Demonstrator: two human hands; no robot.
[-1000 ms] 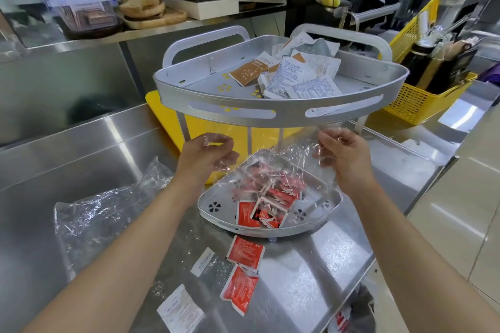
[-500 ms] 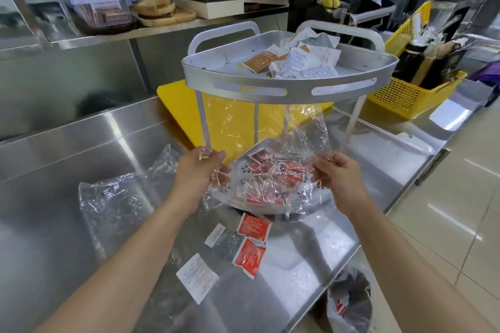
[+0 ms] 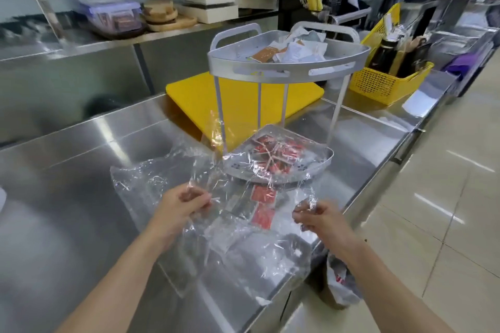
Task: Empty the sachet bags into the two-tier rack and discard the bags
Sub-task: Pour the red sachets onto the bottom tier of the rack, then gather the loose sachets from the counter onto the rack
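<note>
Hands first: the left hand and right hand each pinch an edge of a clear plastic bag, stretched between them above the steel counter. Through the film show two red sachets lying on the counter; their print is too blurred to read. Just beyond stands the two-tier rack, red sachets heaped on its lower shelf, white and brown packets on top, no lettering legible. Behind sit a yellow board and yellow basket.
</note>
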